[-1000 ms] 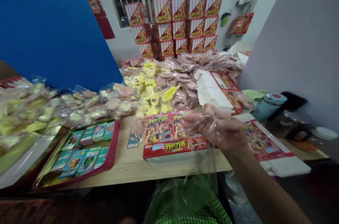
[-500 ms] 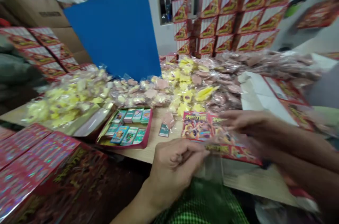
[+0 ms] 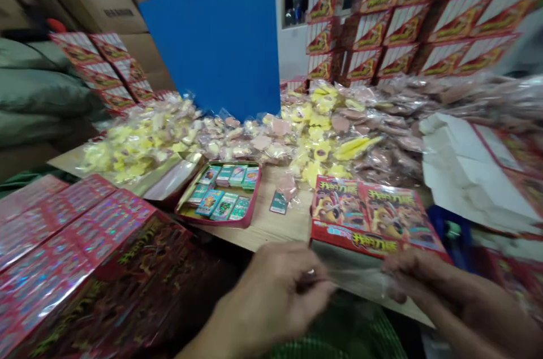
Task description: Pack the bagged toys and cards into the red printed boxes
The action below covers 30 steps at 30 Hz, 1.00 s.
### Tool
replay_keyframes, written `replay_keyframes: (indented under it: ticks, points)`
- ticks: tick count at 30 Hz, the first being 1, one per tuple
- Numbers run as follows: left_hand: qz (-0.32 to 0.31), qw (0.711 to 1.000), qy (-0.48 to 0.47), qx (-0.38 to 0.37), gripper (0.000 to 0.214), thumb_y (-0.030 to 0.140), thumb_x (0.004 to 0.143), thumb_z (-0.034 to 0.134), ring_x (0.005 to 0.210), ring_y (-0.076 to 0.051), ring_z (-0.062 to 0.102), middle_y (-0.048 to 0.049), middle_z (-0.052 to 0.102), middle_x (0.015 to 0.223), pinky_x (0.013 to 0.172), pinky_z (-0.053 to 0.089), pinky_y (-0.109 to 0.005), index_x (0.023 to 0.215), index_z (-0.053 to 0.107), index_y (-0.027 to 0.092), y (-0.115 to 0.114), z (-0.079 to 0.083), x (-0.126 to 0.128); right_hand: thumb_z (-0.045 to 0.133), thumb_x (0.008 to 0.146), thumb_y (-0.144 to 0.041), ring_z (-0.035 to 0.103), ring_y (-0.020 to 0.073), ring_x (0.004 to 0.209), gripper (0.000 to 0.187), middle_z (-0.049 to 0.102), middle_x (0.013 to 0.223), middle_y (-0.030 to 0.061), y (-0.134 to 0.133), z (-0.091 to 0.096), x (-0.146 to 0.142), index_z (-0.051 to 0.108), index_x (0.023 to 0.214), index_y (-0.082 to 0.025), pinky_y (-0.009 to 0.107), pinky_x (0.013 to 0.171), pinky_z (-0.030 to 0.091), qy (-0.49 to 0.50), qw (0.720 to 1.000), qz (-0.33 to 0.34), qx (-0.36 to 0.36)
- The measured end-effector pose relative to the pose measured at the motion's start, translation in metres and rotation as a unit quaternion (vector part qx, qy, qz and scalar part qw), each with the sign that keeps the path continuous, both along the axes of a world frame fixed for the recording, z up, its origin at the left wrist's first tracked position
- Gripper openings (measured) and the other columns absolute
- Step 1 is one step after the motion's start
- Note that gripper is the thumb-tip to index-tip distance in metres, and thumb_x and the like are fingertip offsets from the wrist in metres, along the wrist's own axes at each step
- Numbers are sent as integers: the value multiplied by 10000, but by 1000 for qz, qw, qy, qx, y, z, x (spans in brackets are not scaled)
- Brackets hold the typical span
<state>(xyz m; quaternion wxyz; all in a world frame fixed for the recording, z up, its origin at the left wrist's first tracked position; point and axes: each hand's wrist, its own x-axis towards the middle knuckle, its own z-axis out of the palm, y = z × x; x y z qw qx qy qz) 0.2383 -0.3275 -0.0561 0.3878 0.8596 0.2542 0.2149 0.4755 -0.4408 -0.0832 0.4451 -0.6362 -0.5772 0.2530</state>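
Head view, L hand & R hand pinching clear bag, red box beyond

The clear plastic bag at 6 o'clock is thin and shiny, with light catching in its creases. Just above it, the printed box has a glossy paper face. The table is pale, smooth wood. At 8 o'clock, the foil-faced packs glitter with rainbow flecks. At 9 o'clock, the sacks look like dull, matt cloth, and at 10 o'clock, the cardboard cartons are plain matt brown. The blue board at 12 o'clock is smooth and matt, its material hard to tell. At 3 o'clock, the white card is matt and creased.
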Motion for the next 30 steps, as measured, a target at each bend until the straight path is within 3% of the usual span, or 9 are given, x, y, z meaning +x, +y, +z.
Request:
replay_keyframes:
  ticks: [5,9,11,14,17,20,24,27,30]
  points:
    - [22,977,-23,-211,161,272,870,705,757,-150,655,-43,729,787,690,489,-220,748,764,184,38,-6,-26,583,993,-538,525,132,486,395,576,557,0,1,32,9,650,790,-205,221,460,429,77,997,-13,-26]
    - [101,912,-98,-384,245,415,821,791,487,-55,517,-80,783,903,418,355,-151,838,782,170,43,-18,-15,556,1009,-558,522,117,552,513,596,605,20,-5,24,20,632,671,-180,227,535,414,140,987,38,-73]
    - [108,881,-106,-448,309,435,748,858,414,-29,459,-89,786,845,344,267,-126,849,777,154,39,-20,-5,535,1021,-552,560,134,626,522,617,655,33,-10,17,26,656,678,-178,245,607,447,147,986,18,-76]
    - [121,840,-124,-515,412,410,622,947,539,-85,641,-75,771,732,446,435,-104,897,782,152,29,-20,11,598,984,-569,560,144,640,447,613,684,23,-16,11,30,657,763,-186,255,613,460,138,988,-50,-51]
    - [143,832,-140,-518,450,482,651,923,549,-102,677,-50,741,641,527,516,-128,912,781,144,18,-23,21,633,945,-624,494,124,534,458,554,592,-13,-21,13,31,609,777,-199,234,523,419,133,986,-90,-52]
    - [156,850,-168,-474,446,557,735,847,496,-99,645,-39,704,575,472,480,-128,819,761,127,10,-28,26,604,933,-678,453,114,466,531,517,542,-13,-27,14,33,572,694,-205,228,447,369,113,986,-91,-80]
    - [166,857,-176,-454,421,528,779,821,477,-91,628,-38,724,621,444,456,-133,914,770,132,5,-31,29,528,978,-647,461,133,461,531,512,544,-1,-37,6,44,560,668,-217,252,434,351,67,988,-90,-108]
    - [168,865,-163,-444,418,516,806,796,475,-100,628,-44,728,629,446,464,-148,968,767,131,3,-34,30,508,1003,-512,509,178,540,384,578,647,33,-38,4,42,606,772,-221,307,515,369,-130,974,-171,-72]
    - [157,876,-144,-432,410,522,859,738,499,-107,641,-48,734,653,468,483,-157,994,760,135,0,-37,33,527,971,-299,568,265,771,134,635,873,104,-27,16,17,612,963,-195,387,693,387,-365,895,-252,55]
